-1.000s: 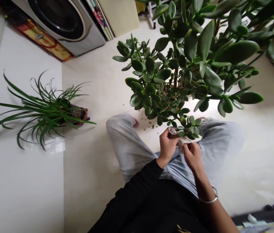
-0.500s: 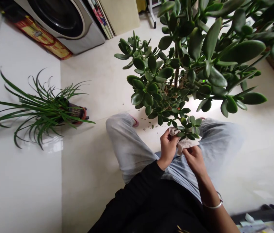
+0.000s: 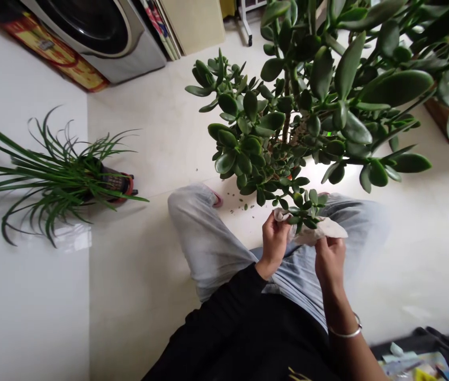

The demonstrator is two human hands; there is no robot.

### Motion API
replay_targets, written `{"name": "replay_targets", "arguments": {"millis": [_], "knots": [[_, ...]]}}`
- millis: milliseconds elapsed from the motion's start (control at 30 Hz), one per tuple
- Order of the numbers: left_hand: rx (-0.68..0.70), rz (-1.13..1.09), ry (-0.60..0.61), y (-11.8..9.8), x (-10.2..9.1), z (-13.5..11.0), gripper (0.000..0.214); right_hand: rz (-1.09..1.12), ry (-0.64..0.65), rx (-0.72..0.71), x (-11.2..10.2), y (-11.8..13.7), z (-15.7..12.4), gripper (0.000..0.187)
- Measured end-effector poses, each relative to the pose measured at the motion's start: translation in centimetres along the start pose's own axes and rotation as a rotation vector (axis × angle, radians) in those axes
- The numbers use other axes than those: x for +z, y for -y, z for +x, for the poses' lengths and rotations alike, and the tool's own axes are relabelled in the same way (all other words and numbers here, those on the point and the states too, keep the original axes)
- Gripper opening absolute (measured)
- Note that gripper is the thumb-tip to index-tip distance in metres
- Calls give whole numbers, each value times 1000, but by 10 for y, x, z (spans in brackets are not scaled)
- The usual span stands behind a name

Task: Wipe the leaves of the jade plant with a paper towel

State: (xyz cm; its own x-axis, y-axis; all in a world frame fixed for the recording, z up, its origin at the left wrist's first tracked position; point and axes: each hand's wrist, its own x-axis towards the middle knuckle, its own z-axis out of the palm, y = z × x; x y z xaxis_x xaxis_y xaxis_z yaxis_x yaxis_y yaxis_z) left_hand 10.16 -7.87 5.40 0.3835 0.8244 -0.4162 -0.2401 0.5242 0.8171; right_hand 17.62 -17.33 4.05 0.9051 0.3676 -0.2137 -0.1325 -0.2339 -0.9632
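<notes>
A jade plant (image 3: pixel 248 151) with thick, glossy green leaves fills the upper right, and its lowest branch (image 3: pixel 306 214) hangs over my lap. Closed at the left side of that branch, my left hand (image 3: pixel 274 243) pinches a bunched end of an off-white cloth (image 3: pixel 330 228). My right hand (image 3: pixel 330 259) grips the cloth from below, to the right of the leaves. The cloth spreads out above this hand. Leaves cover the stretch between the two ends, so I cannot tell whether it is a single piece.
Small fallen leaves (image 3: pixel 245 207) lie on the pale floor between my knees. A potted plant with long narrow leaves (image 3: pixel 69 177) is on the left. Behind it stands a washing machine (image 3: pixel 97 32) beside a yellow-red box (image 3: pixel 55 50). Papers (image 3: pixel 415 365) lie at lower right.
My right hand has moved right and slightly up, drawing the cloth out past the leaves. My left hand stays nearly in place. The view has shifted a little.
</notes>
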Motion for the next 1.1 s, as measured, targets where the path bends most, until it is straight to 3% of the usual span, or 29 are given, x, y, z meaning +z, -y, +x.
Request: {"name": "replay_targets", "arguments": {"millis": [100,233,533,733,900,1100], "knots": [[8,13,19,-1,-2,1,41,31,-68,17,9,10,-1,32],[3,8,40,2,-2,0,42,126,-182,-119,20,19,-1,41],[-52,-58,93,-1,3,-4,30,201,-291,-239,40,18,0,51],[-177,-187,143,2,6,-5,28,209,-331,-237,44,19,1,46],[-193,-250,149,-4,5,-3,27,195,-315,-233,43,19,-2,45],[-212,-271,127,-17,10,-2,32,27,-309,-304,38,17,-5,18]]}}
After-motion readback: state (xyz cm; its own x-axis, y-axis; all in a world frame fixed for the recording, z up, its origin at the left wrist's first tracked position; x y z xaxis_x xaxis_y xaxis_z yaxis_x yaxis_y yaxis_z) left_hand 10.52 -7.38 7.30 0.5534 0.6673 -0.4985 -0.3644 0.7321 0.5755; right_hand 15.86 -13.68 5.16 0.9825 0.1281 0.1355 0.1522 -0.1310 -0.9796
